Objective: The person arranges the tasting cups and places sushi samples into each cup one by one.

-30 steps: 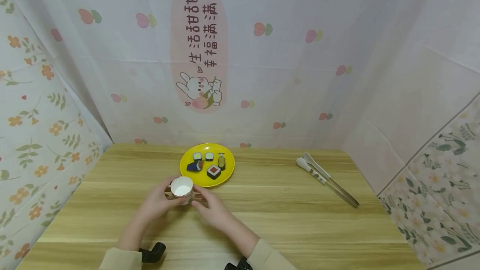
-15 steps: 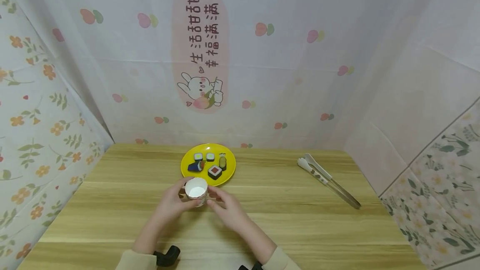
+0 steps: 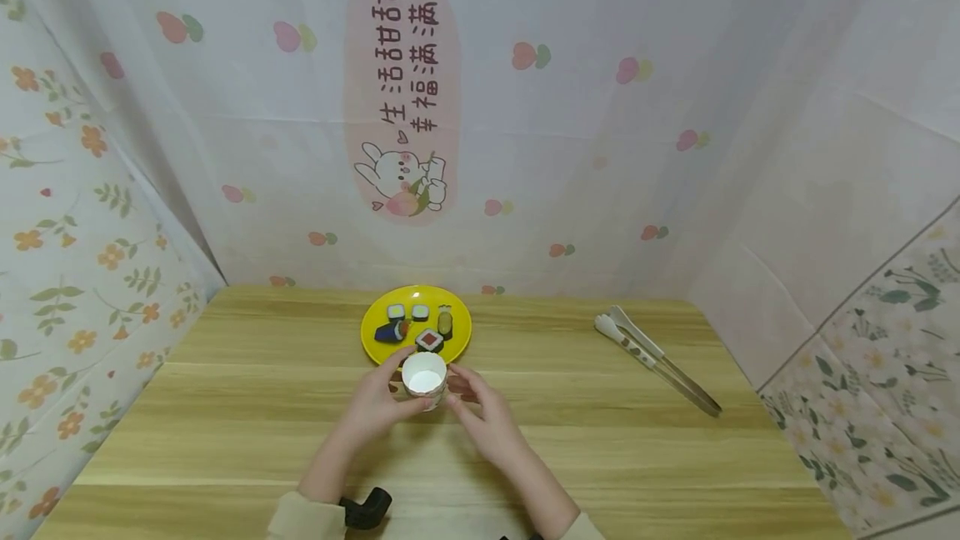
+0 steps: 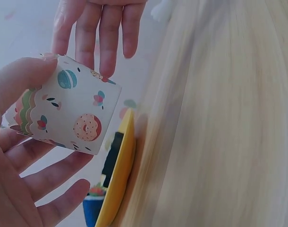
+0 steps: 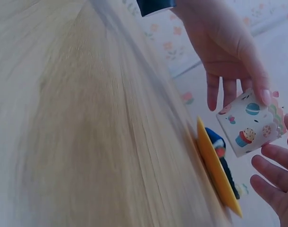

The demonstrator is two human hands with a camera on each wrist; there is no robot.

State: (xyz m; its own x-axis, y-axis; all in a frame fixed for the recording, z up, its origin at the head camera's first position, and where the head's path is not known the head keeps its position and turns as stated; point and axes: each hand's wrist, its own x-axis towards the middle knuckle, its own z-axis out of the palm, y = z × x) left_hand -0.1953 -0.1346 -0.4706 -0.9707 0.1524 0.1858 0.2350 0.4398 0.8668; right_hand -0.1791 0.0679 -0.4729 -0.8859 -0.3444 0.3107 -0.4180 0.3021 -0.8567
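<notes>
Nearest: the left hand (image 3: 373, 404) grasps a small printed cup (image 4: 71, 106), thumb on the near wall, fingers round the other side. The right hand (image 3: 489, 421) has its fingers loosely extended, tips at the cup's side, not wrapped round it; how much weight they bear I cannot tell. Cup is off the table (image 3: 675, 473), mouth upward, just in front of the yellow plate (image 3: 462, 332).

Handling (judged): wall looks like thin card, so light, fairly stiff but easily dented under a hard squeeze. Printed surface probably smooth, not very slippery. Scalloped rim seems the weakest part; better to hold mid-wall or lower, with light opposed pressure, as the left thumb and fingers do. White inside shows no contents.

Further: the plate bears sushi-like pieces (image 3: 429, 340). Tongs (image 3: 660, 363) lie well apart, to the right. Farthest: a curtain (image 3: 600, 157) with fruit-like prints.
</notes>
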